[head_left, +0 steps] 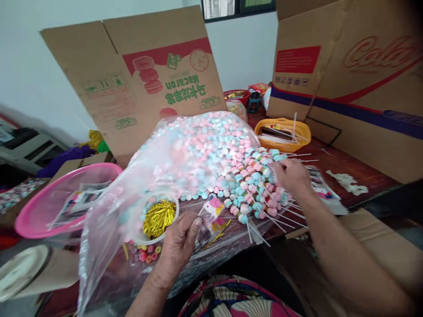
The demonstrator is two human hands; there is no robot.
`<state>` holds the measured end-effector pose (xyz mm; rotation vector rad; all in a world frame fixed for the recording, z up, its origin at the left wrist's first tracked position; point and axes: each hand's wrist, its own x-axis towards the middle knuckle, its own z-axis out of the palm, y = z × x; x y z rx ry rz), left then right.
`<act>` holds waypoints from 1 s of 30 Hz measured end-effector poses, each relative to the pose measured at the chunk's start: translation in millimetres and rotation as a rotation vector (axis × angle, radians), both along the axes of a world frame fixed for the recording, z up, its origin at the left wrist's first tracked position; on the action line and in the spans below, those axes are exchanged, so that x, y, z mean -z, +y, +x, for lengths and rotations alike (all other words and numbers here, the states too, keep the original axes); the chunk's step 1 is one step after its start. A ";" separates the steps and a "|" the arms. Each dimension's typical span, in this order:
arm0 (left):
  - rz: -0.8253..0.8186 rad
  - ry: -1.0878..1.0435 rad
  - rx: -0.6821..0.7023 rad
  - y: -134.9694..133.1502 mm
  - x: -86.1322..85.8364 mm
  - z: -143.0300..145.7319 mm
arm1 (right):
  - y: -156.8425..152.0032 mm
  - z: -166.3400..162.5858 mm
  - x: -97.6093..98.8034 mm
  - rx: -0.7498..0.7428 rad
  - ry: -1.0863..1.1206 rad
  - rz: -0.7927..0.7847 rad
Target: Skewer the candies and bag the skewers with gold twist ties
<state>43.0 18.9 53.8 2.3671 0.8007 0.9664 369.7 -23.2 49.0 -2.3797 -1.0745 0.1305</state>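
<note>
A big clear plastic bag (185,149) full of pink, blue and white round candies lies across the table. My left hand (180,242) pinches a small clear printed wrapper (213,211) near the front edge, beside a round tub of gold twist ties (159,218). My right hand (291,175) reaches onto a pile of candy skewers on white sticks (261,189), its fingers curled around one of them.
Open cardboard boxes stand behind (148,79) and at the right (350,88). An orange basket (283,134) holds white sticks. A pink basin (62,198) sits at the left. A stack of printed wrappers (322,189) lies right of the skewers.
</note>
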 end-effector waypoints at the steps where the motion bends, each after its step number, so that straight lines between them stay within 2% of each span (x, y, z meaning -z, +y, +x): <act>1: 0.032 -0.016 -0.005 1.0 -1.3 -4.2 | 4.7 18.8 4.3 0.014 -0.023 -0.072; 3: 0.096 -0.030 -0.013 1.7 -4.6 -12.0 | 12.9 42.8 13.8 -0.002 -0.026 -0.158; 5: 0.126 -0.032 -0.018 0.8 -8.2 -18.6 | 16.1 52.0 20.8 -0.047 0.003 -0.186; 7: 0.125 -0.045 -0.016 -1.0 -10.8 -24.1 | 14.0 55.3 24.4 -0.057 0.000 -0.189; 11: 0.125 -0.063 0.003 -2.4 -10.3 -31.3 | 7.4 67.6 30.2 0.036 -0.048 -0.162; 14: 0.178 -0.052 0.015 -1.2 -7.8 -32.8 | 6.2 80.6 36.0 0.023 -0.070 -0.174; 17: 0.248 -0.046 0.017 -0.3 -6.9 -33.7 | -2.6 83.6 32.4 0.002 -0.098 -0.172; 20: 0.290 -0.043 0.023 0.7 -7.5 -36.1 | -25.1 63.2 13.9 -0.004 -0.154 -0.063; 21: 0.291 -0.040 0.033 1.1 -8.1 -36.5 | -34.1 50.3 5.5 -0.040 -0.184 0.043; 22: 0.284 -0.033 0.047 1.6 -8.9 -36.4 | -42.7 34.9 -3.0 -0.140 -0.195 0.173; 24: 0.261 -0.017 0.078 2.5 -11.3 -33.9 | -56.0 -0.1 -18.3 -0.420 -0.255 0.354; 26: 0.248 -0.010 0.099 2.9 -14.3 -29.2 | -62.1 -33.1 -28.2 -0.685 -0.356 0.430; 27: 0.244 -0.009 0.108 2.8 -15.7 -26.8 | -62.9 -46.0 -30.8 -0.756 -0.417 0.454; 30: 0.230 -0.012 0.130 2.4 -17.9 -23.0 | -62.8 -65.1 -31.1 -0.836 -0.575 0.433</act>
